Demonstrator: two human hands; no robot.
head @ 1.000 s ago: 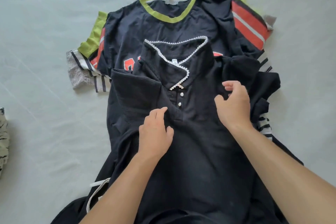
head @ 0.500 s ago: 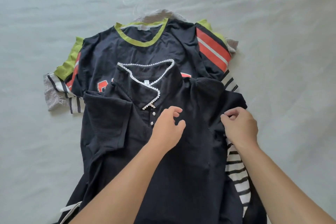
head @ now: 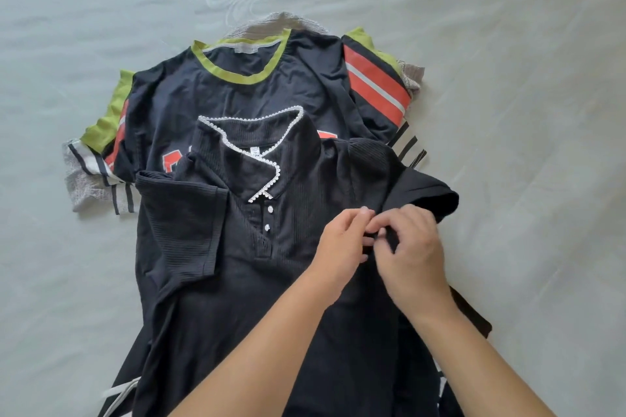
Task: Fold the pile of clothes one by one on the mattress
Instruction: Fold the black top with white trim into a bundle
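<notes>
Head view showed you partway into the first fold, by my reading, with most of the job left. On top of the pile lay a black ribbed polo dress with a white-trimmed collar; its left sleeve was already folded in across the chest, while its right sleeve jutted out to the right, not yet turned in. Underneath it, farther off, a navy jersey with a lime neckband lay unfolded, and under that a striped garment and a grey knit peeked out at the edges. Everything rested on the pale mattress. No finished, folded item was in sight, so the pile looked barely started.

Your two hands met at the dress's right side, just below the right sleeve. Your left hand had its fingertips curled in, pinching the black fabric at the seam. Your right hand was touching the left, its fingers bent around the same bunch of cloth. Both forearms reached in from the near edge, converging.
</notes>
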